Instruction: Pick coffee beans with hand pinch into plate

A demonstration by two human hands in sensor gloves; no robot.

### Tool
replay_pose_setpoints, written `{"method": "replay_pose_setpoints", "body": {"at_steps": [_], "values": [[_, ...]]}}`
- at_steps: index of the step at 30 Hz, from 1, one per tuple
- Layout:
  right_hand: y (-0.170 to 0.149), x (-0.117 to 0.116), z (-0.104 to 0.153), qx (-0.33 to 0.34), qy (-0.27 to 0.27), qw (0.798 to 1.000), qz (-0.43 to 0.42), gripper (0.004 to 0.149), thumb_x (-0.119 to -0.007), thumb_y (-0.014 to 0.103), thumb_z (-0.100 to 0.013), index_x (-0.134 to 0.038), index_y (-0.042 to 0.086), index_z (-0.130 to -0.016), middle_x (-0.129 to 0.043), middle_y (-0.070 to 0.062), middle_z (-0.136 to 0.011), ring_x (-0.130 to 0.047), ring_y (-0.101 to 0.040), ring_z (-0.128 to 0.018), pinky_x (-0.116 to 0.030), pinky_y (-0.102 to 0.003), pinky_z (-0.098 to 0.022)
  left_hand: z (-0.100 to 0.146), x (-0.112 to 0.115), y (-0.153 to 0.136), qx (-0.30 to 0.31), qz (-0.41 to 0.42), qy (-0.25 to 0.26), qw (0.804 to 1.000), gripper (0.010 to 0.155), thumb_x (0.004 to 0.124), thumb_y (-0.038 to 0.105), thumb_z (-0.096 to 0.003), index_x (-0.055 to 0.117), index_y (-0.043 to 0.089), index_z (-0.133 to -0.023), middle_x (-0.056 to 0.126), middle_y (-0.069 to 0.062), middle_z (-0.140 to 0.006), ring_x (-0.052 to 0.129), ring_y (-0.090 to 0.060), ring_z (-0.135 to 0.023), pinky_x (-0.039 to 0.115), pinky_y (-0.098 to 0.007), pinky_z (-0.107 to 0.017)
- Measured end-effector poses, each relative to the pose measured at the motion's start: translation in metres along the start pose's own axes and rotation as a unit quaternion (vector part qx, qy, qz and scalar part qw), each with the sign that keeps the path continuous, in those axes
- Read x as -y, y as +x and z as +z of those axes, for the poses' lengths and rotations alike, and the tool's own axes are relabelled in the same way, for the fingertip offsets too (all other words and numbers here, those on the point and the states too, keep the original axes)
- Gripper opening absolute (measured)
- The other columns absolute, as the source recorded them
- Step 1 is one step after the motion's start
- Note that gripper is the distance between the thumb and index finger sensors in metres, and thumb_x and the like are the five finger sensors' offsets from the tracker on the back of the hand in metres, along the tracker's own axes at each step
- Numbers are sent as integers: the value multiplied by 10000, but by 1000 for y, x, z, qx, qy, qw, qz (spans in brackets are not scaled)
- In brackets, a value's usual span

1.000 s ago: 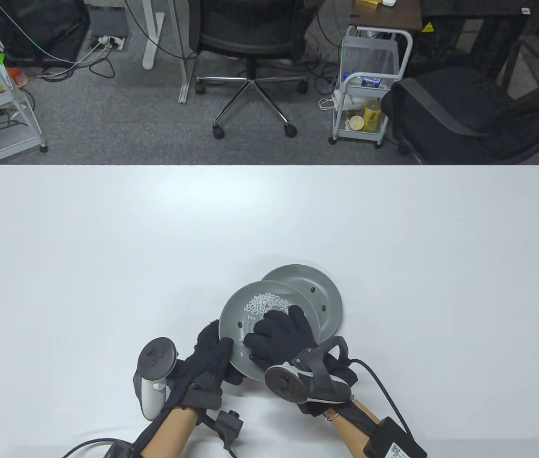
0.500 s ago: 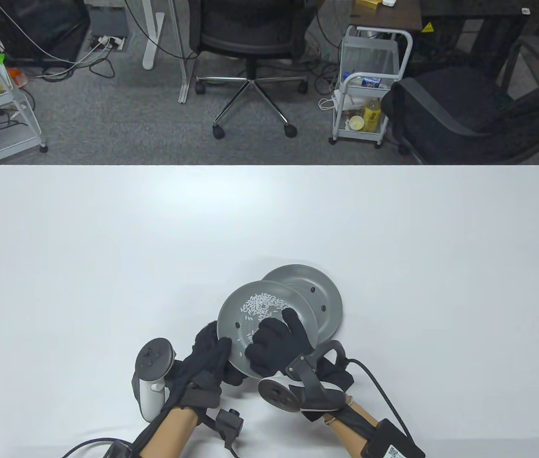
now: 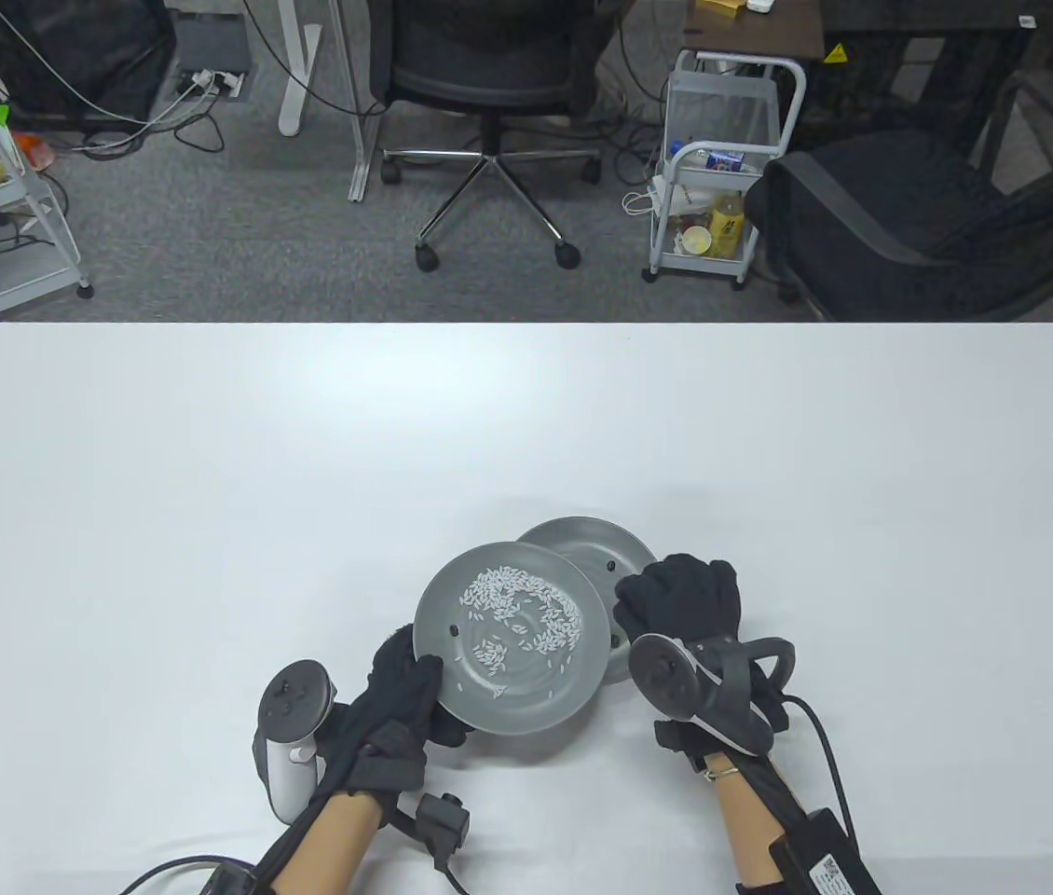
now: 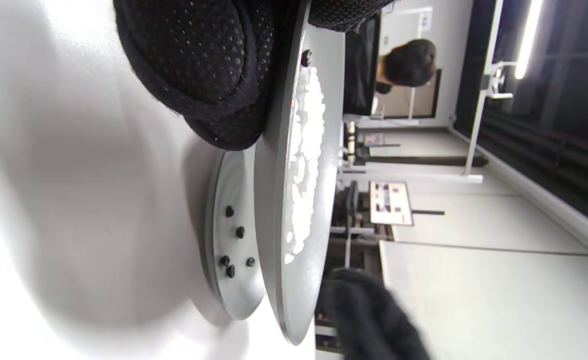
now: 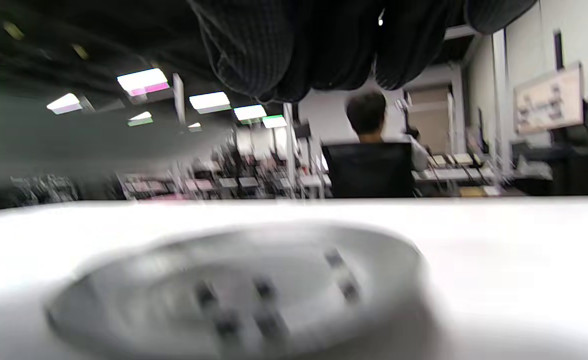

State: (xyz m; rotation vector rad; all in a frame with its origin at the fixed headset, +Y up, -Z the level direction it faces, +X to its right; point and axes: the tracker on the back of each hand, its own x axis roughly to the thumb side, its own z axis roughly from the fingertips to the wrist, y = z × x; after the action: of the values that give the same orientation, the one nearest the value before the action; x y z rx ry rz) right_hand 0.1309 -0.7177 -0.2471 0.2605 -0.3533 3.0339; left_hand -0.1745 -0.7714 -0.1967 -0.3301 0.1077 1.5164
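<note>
My left hand (image 3: pixel 424 685) grips the near-left rim of a grey plate (image 3: pixel 536 699) and holds it raised over a second grey plate (image 3: pixel 582 541) on the table. The raised plate carries white rice grains (image 3: pixel 512 606) and a dark coffee bean (image 3: pixel 454 631). The lower plate (image 4: pixel 234 295) holds several coffee beans (image 4: pixel 240 232). My right hand (image 3: pixel 666 592) hovers over the lower plate's right side with its fingers (image 5: pixel 254 50) bunched together; what they pinch is hidden. The lower plate (image 5: pixel 124 270) and its beans (image 5: pixel 264 287) show blurred in the right wrist view.
The white table (image 3: pixel 210 485) stretches wide to the left, right and far side of the plates. Beyond its far edge stand office chairs (image 3: pixel 489 84) and a small white cart (image 3: pixel 722 168).
My right hand has lifted off the raised plate and moved right, over the lower plate. My left hand has shifted the raised plate slightly left and nearer.
</note>
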Motion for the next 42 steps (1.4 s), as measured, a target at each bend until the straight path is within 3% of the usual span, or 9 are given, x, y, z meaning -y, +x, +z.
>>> {"method": "replay_pose_setpoints", "body": {"at_steps": [5, 10, 14, 18, 23, 30, 33, 42], "values": [[-3, -28, -6, -20, 57, 998, -8, 317, -695, 400, -648, -764, 266, -927, -741, -30, -975, -704, -353, -979, -498, -623, -759, 0, 0, 0, -4, 5, 1, 1000, 584, 583, 243, -673, 260, 50, -1120, 632, -202, -1054, 915, -322, -622, 844, -383, -415], [0, -18, -4, -13, 27, 999, -17, 341, -666, 377, -669, -737, 259, -981, -712, -42, -1022, -683, -362, -995, -489, -624, -760, 0, 2, 0, -6, -2, -7, 1000, 584, 585, 243, -672, 265, 47, -1120, 634, -205, -1052, 916, -324, -619, 844, -383, -413], [5, 1, -1, 0, -9, 997, -75, 384, -629, 379, -688, -663, 251, -1048, -675, -65, -1067, -654, -370, -1008, -470, -625, -763, 1, 3, 1, -1, -8, -12, 1000, 583, 587, 243, -672, 269, 50, -1121, 639, -203, -1051, 917, -323, -618, 845, -384, -412], [31, 17, 6, 65, -15, 991, -114, 392, -619, 404, -690, -626, 322, -1073, -618, -78, -1130, -571, -384, -1065, -409, -635, -781, 0, 3, 1, 2, -12, -17, 1000, 583, 588, 243, -671, 272, 49, -1121, 642, -204, -1050, 919, -324, -616, 846, -383, -411], [81, 19, 15, 170, 20, 984, -50, 443, -592, 437, -688, -553, 371, -1124, -529, -114, -1207, -464, -419, -1118, -367, -645, -788, 0, 6, 1, 7, -23, -26, 999, 583, 591, 243, -671, 278, 49, -1122, 647, -205, -1048, 923, -324, -612, 848, -383, -407], [113, 6, 14, 184, 75, 980, 5, 475, -561, 442, -698, -477, 380, -1161, -416, -143, -1251, -337, -441, -1137, -315, -641, -800, 0, 10, 1, 10, -37, -36, 999, 584, 595, 242, -669, 283, 47, -1123, 653, -204, -1047, 924, -325, -609, 849, -385, -403], [114, 3, 14, 183, 93, 979, 8, 462, -568, 442, -699, -493, 386, -1151, -415, -146, -1252, -332, -445, -1136, -311, -641, -801, 0, 12, 2, 15, -46, -42, 998, 574, 597, 240, -668, 300, 46, -1119, 658, -208, -1043, 926, -326, -605, 851, -384, -400], [121, 8, 21, 194, -19, 980, 40, 308, -721, 457, -623, -742, 386, -922, -656, -40, -1119, -548, -383, -1104, -424, -641, -785, 0, 12, 2, 15, -44, -39, 998, 575, 597, 242, -669, 300, 40, -1118, 656, -211, -1042, 927, -325, -601, 852, -381, -398]]}}
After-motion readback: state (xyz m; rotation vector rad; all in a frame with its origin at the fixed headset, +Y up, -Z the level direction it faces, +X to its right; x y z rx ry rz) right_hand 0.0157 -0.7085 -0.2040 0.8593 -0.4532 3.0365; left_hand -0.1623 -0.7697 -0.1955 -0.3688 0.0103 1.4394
